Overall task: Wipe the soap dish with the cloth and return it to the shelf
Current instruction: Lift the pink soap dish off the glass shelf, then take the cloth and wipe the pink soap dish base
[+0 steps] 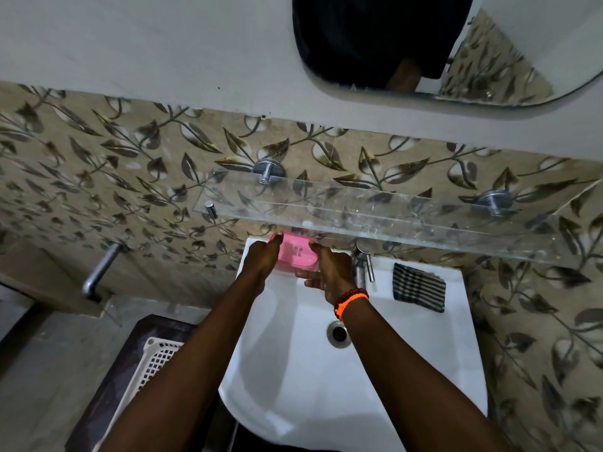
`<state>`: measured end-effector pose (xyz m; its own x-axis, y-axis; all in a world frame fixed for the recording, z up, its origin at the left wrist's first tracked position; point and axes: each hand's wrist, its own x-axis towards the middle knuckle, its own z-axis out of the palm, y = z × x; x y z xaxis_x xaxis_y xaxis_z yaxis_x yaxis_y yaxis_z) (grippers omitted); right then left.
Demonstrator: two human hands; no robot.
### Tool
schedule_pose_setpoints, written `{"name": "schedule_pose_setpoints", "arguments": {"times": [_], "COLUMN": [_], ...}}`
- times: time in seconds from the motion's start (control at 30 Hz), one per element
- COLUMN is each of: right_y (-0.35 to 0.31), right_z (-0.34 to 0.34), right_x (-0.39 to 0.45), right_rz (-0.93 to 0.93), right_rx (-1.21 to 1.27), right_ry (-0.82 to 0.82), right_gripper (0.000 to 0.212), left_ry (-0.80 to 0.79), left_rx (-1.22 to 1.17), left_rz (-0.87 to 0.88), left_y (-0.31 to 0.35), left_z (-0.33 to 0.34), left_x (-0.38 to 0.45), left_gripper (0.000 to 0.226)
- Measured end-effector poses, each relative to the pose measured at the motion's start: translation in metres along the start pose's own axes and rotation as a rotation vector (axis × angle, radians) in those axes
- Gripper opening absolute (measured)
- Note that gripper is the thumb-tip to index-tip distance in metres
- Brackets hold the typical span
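A pink soap dish [296, 252] with small drain holes is held between both hands over the back of the white sink [408, 347], just below the front edge of the clear glass shelf [375, 210]. My left hand [261, 261] grips its left end, fingers curled over the rim. At the right end my right hand [329, 272] holds the dish, with an orange band at that wrist. A folded dark striped cloth [419, 290] lies on the sink's right rim, apart from both hands.
A chrome tap [363, 262] stands behind my right hand. Metal pegs [267, 171] hold the shelf to the leaf-patterned tiles. A wall pipe [101, 272] juts out at left. A white lattice basket [156, 360] sits on a dark stand at lower left; a mirror [456, 47] hangs above.
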<state>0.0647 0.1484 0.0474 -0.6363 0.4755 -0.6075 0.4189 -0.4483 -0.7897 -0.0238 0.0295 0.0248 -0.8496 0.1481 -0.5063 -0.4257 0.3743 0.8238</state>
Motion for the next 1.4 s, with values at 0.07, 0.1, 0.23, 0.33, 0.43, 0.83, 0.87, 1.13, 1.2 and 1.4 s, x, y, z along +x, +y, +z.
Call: {"name": "schedule_pose_setpoints", "arguments": {"times": [0.07,0.1,0.23,0.33,0.43,0.83,0.87,1.13,1.2,1.4], "right_y": [0.0,0.0,0.018,0.036,0.053,0.085,0.08,0.03,0.029,0.02], "right_z": [-0.001,-0.002,-0.015,-0.033,-0.055,-0.143,-0.158,-0.256,-0.265,-0.271], "right_x": [-0.007,-0.011,-0.039,-0.063,-0.09,-0.113,-0.101,0.005,0.018,0.021], "right_rz": [-0.074,-0.113,-0.163,-0.141,-0.091,-0.022,-0.104,-0.479,-0.465,-0.584], "right_rx": [-0.003,0.011,0.045,0.021,0.042,-0.177,-0.277,-1.246,-1.326,-1.323], "right_ry": [0.046,0.057,0.069,0.061,0.007,-0.106,-0.021,0.386,0.305,0.256], "right_gripper": [0.021,0.016,0.011,0.024,0.031,0.019,0.014,0.05,0.049,0.017], "left_ry": [0.049,0.07,0.086,0.052,-0.007,-0.358,-0.369,-0.428,-0.417,-0.396], "left_rx": [-0.003,-0.033,-0.222,-0.435,-0.616,-1.128,-1.132,-1.175,-1.185,-1.181], "left_rz": [0.055,0.083,0.109,0.086,0.049,-0.317,-0.329,-0.329,-0.331,-0.308], "left_y": [0.001,0.0,-0.026,-0.052,-0.067,-0.1,-0.104,-0.137,-0.142,-0.137], "left_z": [-0.001,-0.002,-0.006,-0.01,-0.007,0.044,0.044,0.03,0.026,0.024], "left_x": [-0.005,-0.011,-0.042,-0.072,-0.103,-0.153,-0.153,-0.174,-0.179,-0.188], "left_gripper": [0.039,0.036,0.031,0.025,0.034,0.081,0.083,0.086,0.086,0.085]}}
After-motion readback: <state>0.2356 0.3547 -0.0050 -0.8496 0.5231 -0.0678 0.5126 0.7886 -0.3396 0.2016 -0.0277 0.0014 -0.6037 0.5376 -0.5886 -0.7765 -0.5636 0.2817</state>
